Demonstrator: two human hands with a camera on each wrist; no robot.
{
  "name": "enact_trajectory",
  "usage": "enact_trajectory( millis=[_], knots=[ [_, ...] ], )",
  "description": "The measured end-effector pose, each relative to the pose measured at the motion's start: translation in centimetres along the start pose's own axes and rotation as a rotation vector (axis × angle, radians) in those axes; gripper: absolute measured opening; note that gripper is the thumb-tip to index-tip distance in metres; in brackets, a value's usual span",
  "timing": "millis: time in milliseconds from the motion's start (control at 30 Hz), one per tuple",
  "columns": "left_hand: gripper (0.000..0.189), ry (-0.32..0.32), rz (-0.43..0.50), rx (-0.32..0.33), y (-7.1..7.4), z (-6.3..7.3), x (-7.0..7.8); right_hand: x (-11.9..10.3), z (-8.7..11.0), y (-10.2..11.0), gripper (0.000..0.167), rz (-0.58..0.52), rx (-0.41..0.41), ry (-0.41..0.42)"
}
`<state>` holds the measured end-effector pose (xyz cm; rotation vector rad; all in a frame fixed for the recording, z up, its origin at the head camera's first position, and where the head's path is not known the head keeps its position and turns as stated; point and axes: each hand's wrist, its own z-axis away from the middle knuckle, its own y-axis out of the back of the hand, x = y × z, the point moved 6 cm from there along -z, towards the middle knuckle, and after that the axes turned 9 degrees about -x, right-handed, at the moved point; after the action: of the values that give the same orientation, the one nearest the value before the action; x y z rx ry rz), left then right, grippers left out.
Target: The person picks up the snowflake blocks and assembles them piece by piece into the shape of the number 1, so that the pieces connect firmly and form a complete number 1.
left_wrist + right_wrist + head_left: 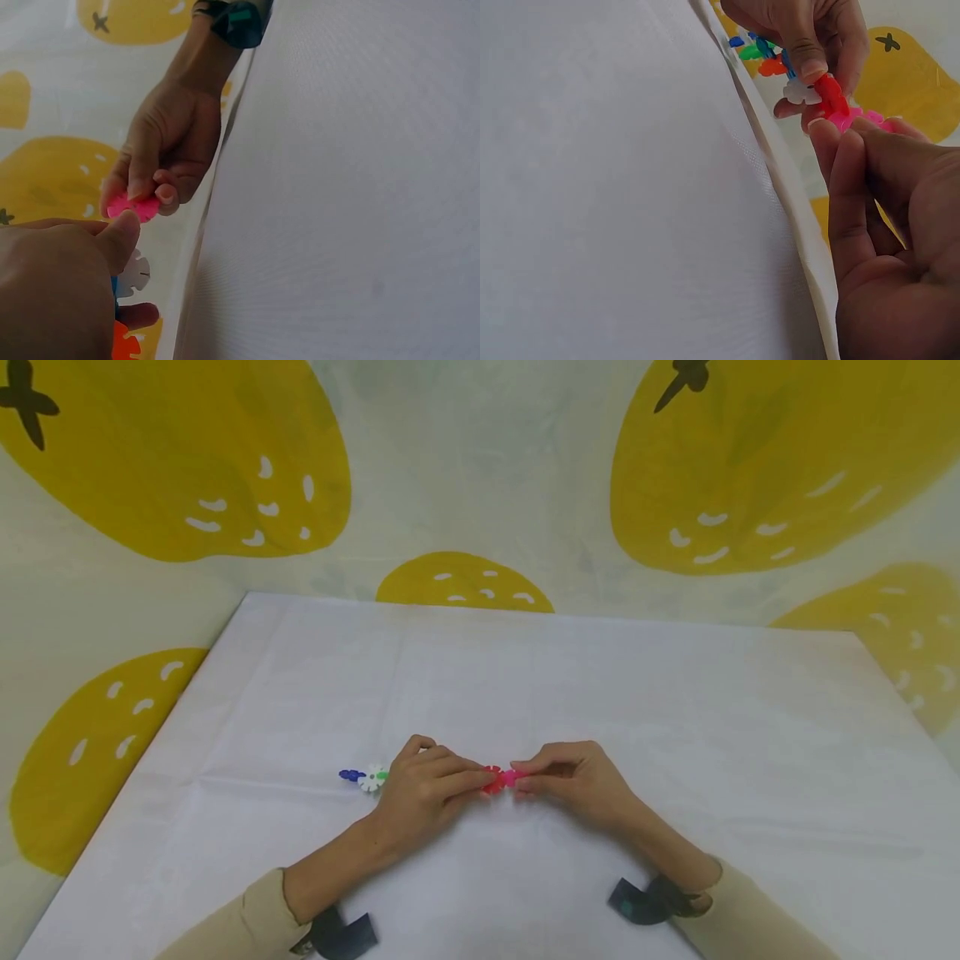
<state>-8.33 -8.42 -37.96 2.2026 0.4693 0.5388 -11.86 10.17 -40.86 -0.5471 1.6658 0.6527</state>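
Observation:
A row of notched plastic snowflake discs is joined edge to edge and runs through my left hand [427,785]. That hand pinches the red disc [493,779] between thumb and fingers. Opposite it, my right hand [581,781] grips the pink disc [513,777], which meets the red one. Beyond the left hand, a dark blue disc [350,775], a white disc [371,779] and a bit of a green disc [382,775] stick out. The right wrist view also shows an orange disc [772,66] and another white disc [801,91] under the left hand. Fingers hide part of the row.
A white cloth covers the table [600,693] under both hands. Behind it hangs a pale curtain [480,460] with large yellow fruit prints. Dark straps [648,902] sit at both wrists, below beige sleeves.

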Motion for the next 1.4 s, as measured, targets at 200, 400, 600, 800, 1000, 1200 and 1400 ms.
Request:
enact_trajectory(
  millis=[200, 400, 600, 800, 1000, 1200, 1400],
  knots=[
    [0.018, -0.018, 0.023, 0.02, 0.2, -0.1, 0.2, 0.1, 0.0, -0.3, 0.022, -0.018, 0.004, 0.014],
    [0.016, -0.057, 0.065, 0.048, 0.4, -0.2, 0.5, -0.1, -0.2, -0.7, 0.019, -0.047, -0.017, 0.041],
    [0.009, -0.083, 0.076, 0.072, 0.6, -0.3, 0.6, 0.0, -0.2, -0.7, 0.017, -0.051, -0.014, 0.029],
    [0.014, -0.059, 0.077, 0.054, 0.5, -0.4, 0.6, -0.1, -0.3, -0.7, 0.016, -0.018, -0.009, 0.038],
    [0.021, 0.032, 0.059, -0.004, 0.1, -0.5, 0.1, -0.5, -0.3, -0.5, 0.018, 0.106, 0.043, 0.016],
    [0.033, 0.12, 0.027, -0.078, -0.2, -0.4, -0.2, 0.2, -0.2, 0.0, 0.018, 0.131, 0.125, -0.095],
    [0.044, 0.175, -0.081, -0.187, -0.1, -0.8, -0.3, 0.5, 0.0, 0.5, 0.018, 0.169, 0.168, -0.135]
  ],
)
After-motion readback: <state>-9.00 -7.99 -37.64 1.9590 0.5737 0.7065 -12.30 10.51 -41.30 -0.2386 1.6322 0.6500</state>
